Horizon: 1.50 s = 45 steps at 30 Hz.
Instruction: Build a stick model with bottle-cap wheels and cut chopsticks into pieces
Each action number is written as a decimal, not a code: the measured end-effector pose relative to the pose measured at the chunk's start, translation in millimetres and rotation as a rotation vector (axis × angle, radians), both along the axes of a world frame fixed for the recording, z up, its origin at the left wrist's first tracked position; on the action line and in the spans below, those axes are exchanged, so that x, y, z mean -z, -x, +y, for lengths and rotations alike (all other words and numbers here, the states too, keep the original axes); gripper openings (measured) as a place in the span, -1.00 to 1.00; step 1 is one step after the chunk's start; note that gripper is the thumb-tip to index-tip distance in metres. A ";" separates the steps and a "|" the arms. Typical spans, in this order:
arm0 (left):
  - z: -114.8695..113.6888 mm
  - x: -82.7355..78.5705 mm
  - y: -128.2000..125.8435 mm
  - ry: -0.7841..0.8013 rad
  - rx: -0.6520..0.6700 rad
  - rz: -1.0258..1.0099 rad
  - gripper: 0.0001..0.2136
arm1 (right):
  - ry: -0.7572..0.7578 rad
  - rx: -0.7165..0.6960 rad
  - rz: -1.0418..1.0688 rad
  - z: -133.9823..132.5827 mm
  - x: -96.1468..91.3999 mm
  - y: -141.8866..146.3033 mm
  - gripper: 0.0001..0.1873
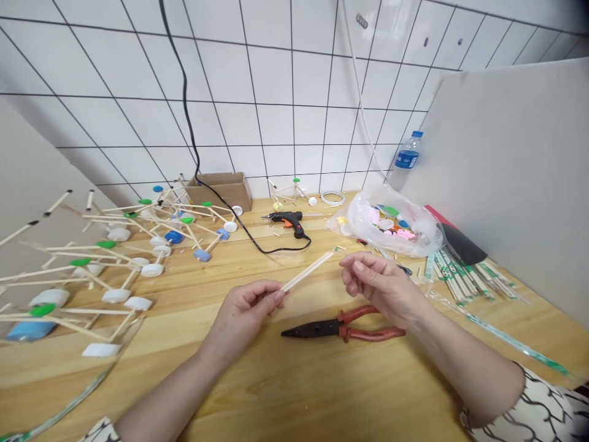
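Observation:
My left hand [251, 301] is closed, pinching a pair of pale wooden chopsticks [308, 270] between thumb and fingers. They slant up to the right, and their far ends stop just short of my right hand [381, 279]. That hand is loosely curled, with nothing visible in it. Beneath it on the table lie long-nose pliers [340, 326] with red handles, their jaws pointing left. An empty clear-and-green chopstick wrapper [510, 341] stretches along the table by my right forearm.
Stick models with bottle caps [105, 294] crowd the left. A black glue gun [289, 222] lies ahead, its cord trailing, near a cardboard box [225, 187]. Rightward are a plastic bag of caps [396, 224], wrapped chopsticks [460, 279] and a water bottle [407, 158].

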<state>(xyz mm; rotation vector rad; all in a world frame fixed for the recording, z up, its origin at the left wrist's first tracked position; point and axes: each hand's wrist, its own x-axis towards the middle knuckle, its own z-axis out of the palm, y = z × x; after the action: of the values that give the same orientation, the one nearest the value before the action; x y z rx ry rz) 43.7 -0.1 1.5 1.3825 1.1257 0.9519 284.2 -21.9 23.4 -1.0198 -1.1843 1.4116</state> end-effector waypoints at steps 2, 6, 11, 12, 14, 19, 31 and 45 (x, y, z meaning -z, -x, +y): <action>-4.6 -2.2 -2.1 -0.029 0.049 0.043 -0.85 | 0.103 -0.029 0.190 -0.2 2.2 5.3 -0.74; -10.9 -4.7 -5.1 -0.025 0.125 0.066 -0.85 | 0.222 -0.079 0.361 -5.5 -1.4 14.5 -0.74; -12.6 -6.2 -6.1 0.022 0.152 0.088 -0.82 | 0.249 -0.119 0.405 -8.9 -5.0 16.7 -0.78; -12.5 -6.9 -6.1 0.029 0.159 0.093 -0.81 | 0.247 -0.121 0.401 -8.9 -4.8 16.5 -0.78; -12.4 -8.3 -6.2 0.035 0.172 0.100 -0.80 | 0.246 -0.120 0.392 -8.6 -4.4 16.3 -0.78; -12.6 -10.1 -6.0 0.049 0.174 0.101 -0.81 | 0.247 -0.109 0.378 -8.5 -3.9 16.6 -0.78; -13.7 -11.7 -7.4 0.129 0.182 0.080 -0.78 | 0.234 -0.080 0.346 -9.1 0.3 16.3 -0.79; -11.6 -7.9 -6.0 0.234 0.184 0.007 -0.80 | 0.224 -0.123 0.357 -8.8 3.0 16.8 -0.79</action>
<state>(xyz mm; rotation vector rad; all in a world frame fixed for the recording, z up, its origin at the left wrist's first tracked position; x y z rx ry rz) 49.8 -11.7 9.4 1.2736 1.0592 0.6620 267.4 -30.6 20.4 -0.8091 -0.8515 1.7697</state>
